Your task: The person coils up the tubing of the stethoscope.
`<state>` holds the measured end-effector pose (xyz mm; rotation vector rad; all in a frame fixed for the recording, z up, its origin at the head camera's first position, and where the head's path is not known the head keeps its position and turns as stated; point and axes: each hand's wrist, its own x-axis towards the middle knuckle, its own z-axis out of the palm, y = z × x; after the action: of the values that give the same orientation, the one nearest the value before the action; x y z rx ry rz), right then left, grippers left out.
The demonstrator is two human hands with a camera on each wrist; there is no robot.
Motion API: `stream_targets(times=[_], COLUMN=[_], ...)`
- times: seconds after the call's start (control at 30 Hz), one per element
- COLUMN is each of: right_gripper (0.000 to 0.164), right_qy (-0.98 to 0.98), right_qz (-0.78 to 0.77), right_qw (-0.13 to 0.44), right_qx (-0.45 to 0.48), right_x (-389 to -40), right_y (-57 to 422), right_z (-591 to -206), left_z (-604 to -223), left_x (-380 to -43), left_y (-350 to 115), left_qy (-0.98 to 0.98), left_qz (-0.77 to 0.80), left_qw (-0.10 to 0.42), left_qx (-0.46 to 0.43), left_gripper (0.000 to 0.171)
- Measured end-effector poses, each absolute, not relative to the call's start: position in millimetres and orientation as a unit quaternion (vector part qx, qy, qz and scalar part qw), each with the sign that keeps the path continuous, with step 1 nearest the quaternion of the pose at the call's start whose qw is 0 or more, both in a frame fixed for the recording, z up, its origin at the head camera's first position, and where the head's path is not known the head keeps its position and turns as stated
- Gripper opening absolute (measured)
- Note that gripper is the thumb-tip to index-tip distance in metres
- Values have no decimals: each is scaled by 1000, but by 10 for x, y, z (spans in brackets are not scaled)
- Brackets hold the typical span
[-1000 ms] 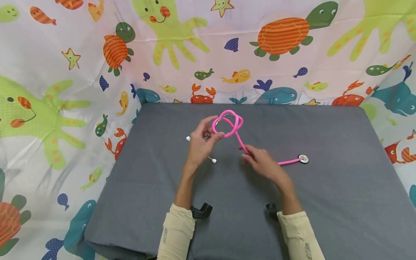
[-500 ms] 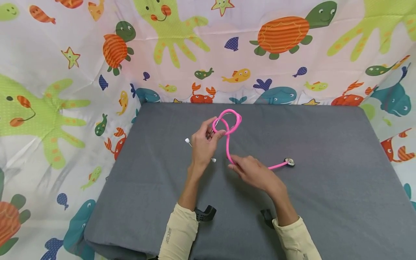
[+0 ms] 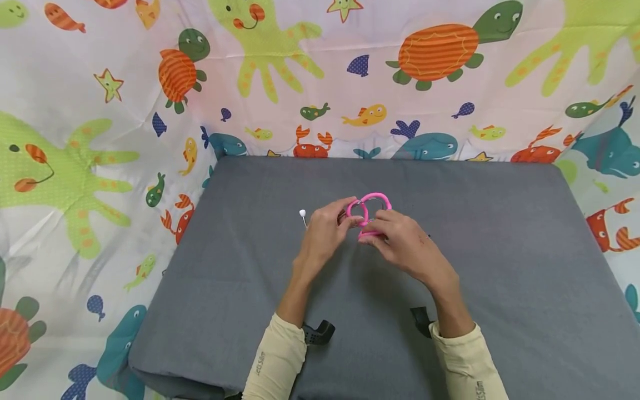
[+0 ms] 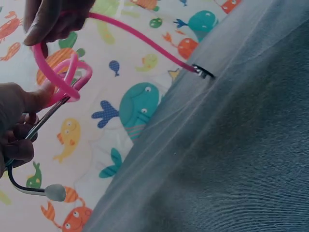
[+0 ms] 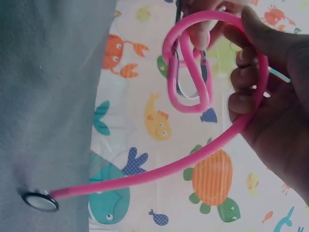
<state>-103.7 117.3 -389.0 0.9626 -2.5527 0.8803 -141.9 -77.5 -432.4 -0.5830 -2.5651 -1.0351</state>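
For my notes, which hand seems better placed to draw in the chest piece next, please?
Probably the right hand: it holds the pink tube leading to the chest piece, while the left hand grips the metal tubing.

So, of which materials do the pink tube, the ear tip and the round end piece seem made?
Pink tube: probably rubber or soft plastic, satin; it bends in smooth loops. Ear tip: perhaps plastic or silicone; pale, smooth. Round end piece: likely metal, by its silvery shine.

Stethoscope tubing (image 5: 164, 171) in my grip: plain pink. Ear tip (image 3: 302, 213): white. Chestpiece (image 5: 41, 202): black-rimmed. My sleeves (image 3: 275, 355): cream, dark lettering. Worktop (image 3: 525, 250): plain grey. Curtain (image 3: 330, 83) beyond its far edge: white, printed with orange-striped turtles (image 3: 438, 54), teal whales (image 3: 427, 147).
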Motion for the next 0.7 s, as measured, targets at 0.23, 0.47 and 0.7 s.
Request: stream_targets(times=[0.23,0.47,0.7], right_gripper=[21,19,10], right_qy=[-862,-865,-877], right_qz=[346,373,393], right_qw=[216,218,197], right_qx=[301,256,194], right_x=[-1244,-1350,-1374], right_y=[1257,1318,1347], right_z=[-3899,-3978,-4019], left_z=[-4225,-4176,-4158], left_x=[-1318,-1270,-1252], left_y=[-680,-658,-673], left_qy=[-906,-902,-892], left_qz=[-303,-290,-280], left_qw=[110,87,105], left_qx=[-274,-307,-339], left_gripper=[46,48,43])
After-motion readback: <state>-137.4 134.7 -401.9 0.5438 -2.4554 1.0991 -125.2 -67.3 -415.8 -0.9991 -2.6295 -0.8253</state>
